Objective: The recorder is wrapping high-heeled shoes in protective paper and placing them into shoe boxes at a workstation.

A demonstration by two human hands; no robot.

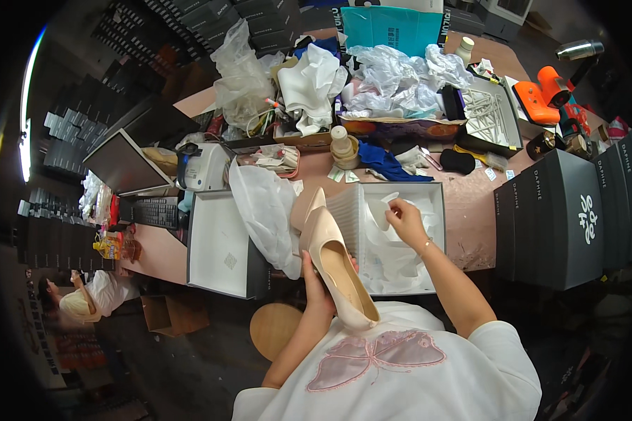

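My left hand (319, 284) grips a cream pointed-toe high-heeled shoe (337, 263) around its middle, toe pointing down toward my chest. A second cream shoe (309, 207) leans at the left edge of the open shoe box (439, 203), behind the held one. My right hand (406, 219) pinches a small white paper piece (381, 208) above the box, which is lined with crumpled white tissue paper (393, 263).
A white box lid (218, 245) and a white dust bag (265, 210) lie left of the box. Dark shoe boxes (569, 217) stand in a row at right. The back of the pink table (470, 210) holds clutter, a label printer (202, 167), keyboard (154, 210) and monitor (123, 165). A round wooden stool (274, 328) stands below. A person sits on the floor at far left.
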